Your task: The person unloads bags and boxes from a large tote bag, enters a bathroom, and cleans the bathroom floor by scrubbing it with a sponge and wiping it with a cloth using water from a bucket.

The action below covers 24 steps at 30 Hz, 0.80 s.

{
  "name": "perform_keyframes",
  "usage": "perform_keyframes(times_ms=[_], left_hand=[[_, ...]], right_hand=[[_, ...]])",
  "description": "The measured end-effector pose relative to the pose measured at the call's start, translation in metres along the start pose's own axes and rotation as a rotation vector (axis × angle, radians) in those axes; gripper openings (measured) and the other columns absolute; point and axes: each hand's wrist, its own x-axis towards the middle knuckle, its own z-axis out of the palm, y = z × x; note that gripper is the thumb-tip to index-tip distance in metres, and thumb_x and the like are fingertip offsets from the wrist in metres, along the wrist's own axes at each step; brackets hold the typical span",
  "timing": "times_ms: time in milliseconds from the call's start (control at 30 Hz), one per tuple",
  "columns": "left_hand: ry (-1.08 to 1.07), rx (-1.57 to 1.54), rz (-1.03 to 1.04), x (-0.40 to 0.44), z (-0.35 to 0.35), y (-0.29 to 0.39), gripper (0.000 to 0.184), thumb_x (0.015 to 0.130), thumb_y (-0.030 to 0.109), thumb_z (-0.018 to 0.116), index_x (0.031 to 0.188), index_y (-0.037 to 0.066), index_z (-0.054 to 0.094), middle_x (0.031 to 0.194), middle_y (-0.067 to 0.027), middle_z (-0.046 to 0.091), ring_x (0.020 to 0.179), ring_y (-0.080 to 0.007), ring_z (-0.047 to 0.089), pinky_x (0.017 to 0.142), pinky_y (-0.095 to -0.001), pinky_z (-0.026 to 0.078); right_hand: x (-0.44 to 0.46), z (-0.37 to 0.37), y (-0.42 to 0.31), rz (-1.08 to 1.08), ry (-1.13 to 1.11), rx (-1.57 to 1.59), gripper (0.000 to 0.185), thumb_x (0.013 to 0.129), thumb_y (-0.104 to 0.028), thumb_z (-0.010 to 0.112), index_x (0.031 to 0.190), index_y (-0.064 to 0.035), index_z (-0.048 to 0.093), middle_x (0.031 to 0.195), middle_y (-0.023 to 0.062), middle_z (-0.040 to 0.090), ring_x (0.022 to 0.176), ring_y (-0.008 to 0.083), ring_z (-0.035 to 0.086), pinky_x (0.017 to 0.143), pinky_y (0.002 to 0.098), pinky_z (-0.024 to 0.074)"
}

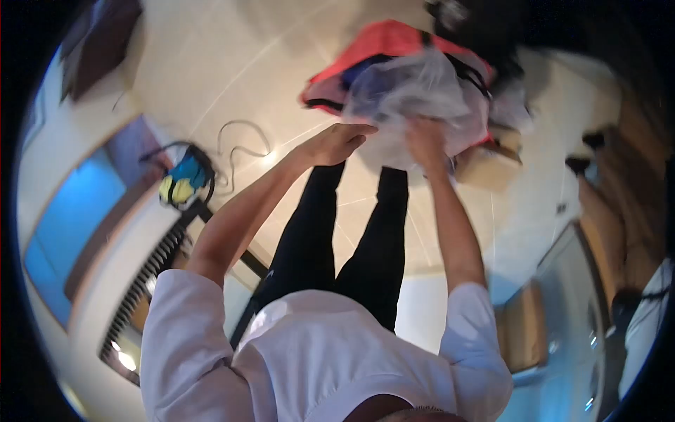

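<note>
2 bare hands out in front, low over the floor (232, 77), both at the near side of a red bag (383, 36) with black trim. Clear plastic (415, 88) lies bunched across its mouth; something dark blue shows beside it, too veiled to name. Bag sits just beyond the feet, a little right of centre.

Left hand (337, 144): partly curled, index finger stretched toward the plastic's near edge. No grasp made out; cannot tell if the fingertips touch. Right hand (427, 144): up against the plastic, motion-blurred. Cannot tell whether its fingers are clenched on the film or merely pressed to it.

Step in hand, as I judge it: handling the loose film at the bag's mouth. Next move seems to call for a sure hold on a fold, both hands sharing it, without dragging the bag's soft rim.

Edges and room: cardboard box (492, 165) crowds the bag's near right side, with little space between. Bare floor runs wide to the left, as far as a loose cable (246, 126) and a blue-and-yellow bundle (184, 176). Legs (316, 218) stand close behind the hands, limiting any pull straight back.
</note>
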Motion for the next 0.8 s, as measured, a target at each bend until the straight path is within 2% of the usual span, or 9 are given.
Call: perform_keyframes(times_ms=[33,100,167,300,333,467,567,600,800], left_hand=[[0.133,-0.196,-0.122,-0.041,-0.018,0.01,0.033,0.104,0.018,0.057,0.132,0.002,0.065,0.124,-0.0127,0.072,0.121,-0.0216,0.065,0.104,-0.0355,0.049],[0.389,-0.377,-0.32,-0.127,-0.042,0.022,0.032,0.106,0.02,0.055,0.13,0.001,0.065,0.122,-0.0114,0.073,0.12,-0.019,0.065,0.104,-0.0342,0.05],[0.655,-0.373,-0.446,-0.209,-0.053,-0.003,0.03,0.106,0.019,0.054,0.127,-0.001,0.065,0.118,-0.0126,0.074,0.115,-0.0187,0.068,0.102,-0.0341,0.051],[1.026,-0.341,-0.849,-0.373,0.027,-0.069,0.033,0.099,0.019,0.053,0.12,0.0,0.068,0.107,-0.02,0.076,0.106,-0.0287,0.072,0.094,-0.0382,0.055],[1.133,-0.386,-0.905,-0.409,0.071,-0.077,0.033,0.099,0.019,0.053,0.12,0.0,0.068,0.107,-0.02,0.076,0.106,-0.0287,0.072,0.094,-0.0382,0.055],[0.824,-0.491,-1.362,-0.517,0.215,-0.044,0.032,0.09,0.026,0.058,0.107,0.006,0.076,0.105,-0.0216,0.075,0.102,-0.0384,0.071,0.093,-0.0478,0.055],[0.726,-0.491,-1.175,-0.541,0.325,-0.046,0.027,0.08,0.026,0.063,0.091,0.007,0.079,0.094,-0.0191,0.076,0.091,-0.0356,0.073,0.083,-0.0463,0.058],[0.732,-0.692,-1.217,-0.54,0.328,-0.021,0.023,0.079,0.019,0.064,0.09,0.007,0.079,0.091,-0.0167,0.077,0.088,-0.0316,0.075,0.08,-0.0436,0.059],[1.091,-0.959,-1.057,-0.549,0.465,-0.032,0.022,0.08,0.01,0.062,0.091,0.005,0.08,0.084,-0.0152,0.077,0.071,-0.0257,0.075,0.067,-0.0389,0.059]], right_hand=[[-0.004,0.041,0.035,0.156,-0.337,-0.087,0.035,0.091,-0.02,0.063,0.12,-0.0028,0.069,0.1,0.022,0.071,0.088,0.0387,0.068,0.087,0.0546,0.0523],[-0.007,0.004,0.025,0.289,-0.135,0.802,0.033,0.095,-0.021,0.058,0.118,-0.0001,0.069,0.103,0.0218,0.074,0.089,0.0368,0.072,0.084,0.0523,0.0544],[0.038,-0.003,0.049,0.455,-0.45,0.025,0.044,0.097,-0.021,0.06,0.131,0.0058,0.064,0.108,0.0174,0.073,0.092,0.0257,0.067,0.083,0.0406,0.0532],[0.05,-0.096,0.03,0.409,-0.213,0.866,0.052,0.095,-0.02,0.066,0.14,0.0041,0.059,0.123,0.0146,0.072,0.103,0.0214,0.066,0.091,0.0315,0.0533],[0.042,-0.13,0.009,0.229,-0.054,0.459,0.046,0.097,-0.021,0.061,0.139,-0.0023,0.063,0.137,0.0186,0.066,0.123,0.0301,0.063,0.107,0.0381,0.046],[0.038,-0.187,-0.028,0.282,0.209,0.664,0.032,0.099,-0.023,0.064,0.117,0.0031,0.071,0.102,0.011,0.071,0.091,0.0211,0.064,0.085,0.035,0.0529],[0.043,-0.173,0.0,0.422,-0.091,0.526,0.019,0.098,-0.016,0.057,0.098,-0.0032,0.071,0.084,0.0083,0.067,0.079,0.02,0.066,0.066,0.0346,0.0544],[0.039,-0.155,0.04,0.138,-0.23,0.5,0.016,0.095,-0.017,0.06,0.097,-0.0051,0.071,0.083,0.0074,0.066,0.073,0.0182,0.064,0.059,0.0345,0.0504],[-0.036,-0.088,-0.115,0.671,-0.588,0.585,0.022,0.096,-0.019,0.055,0.104,-0.0028,0.067,0.085,0.0105,0.068,0.064,0.0211,0.061,0.054,0.0317,0.0498]])
